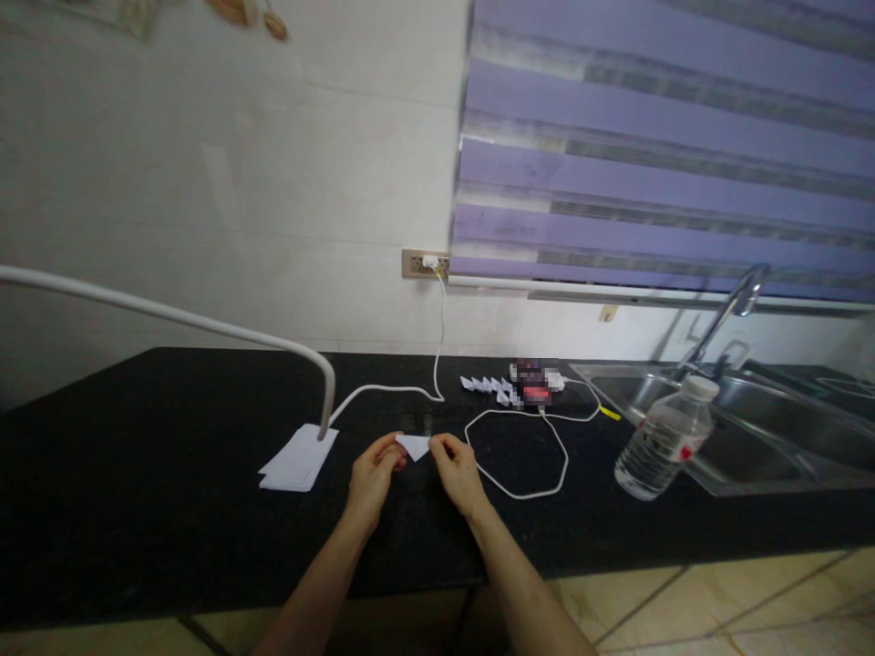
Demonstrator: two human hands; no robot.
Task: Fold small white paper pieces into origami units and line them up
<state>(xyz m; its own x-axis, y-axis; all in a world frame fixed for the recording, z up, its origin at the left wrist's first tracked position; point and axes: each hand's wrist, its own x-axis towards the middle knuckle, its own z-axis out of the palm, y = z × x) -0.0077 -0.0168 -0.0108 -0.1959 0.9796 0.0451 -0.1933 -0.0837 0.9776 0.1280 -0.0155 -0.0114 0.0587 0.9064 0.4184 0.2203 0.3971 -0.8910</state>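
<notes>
Left hand (371,476), right hand (459,472), fingers of both pinching white paper triangle (415,446), sheets (297,463) at its nine o'clock, small folded pieces (487,385) at two o'clock

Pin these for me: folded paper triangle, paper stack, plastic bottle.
Folded paper triangle (414,445): head view, middle of its white face.
Paper stack (298,463): head view, middle of the top sheet.
Plastic bottle (660,445): head view, middle of its clear body.

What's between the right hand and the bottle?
In the head view, a loop of white cable lies on the black counter between the right hand and the bottle.
</notes>
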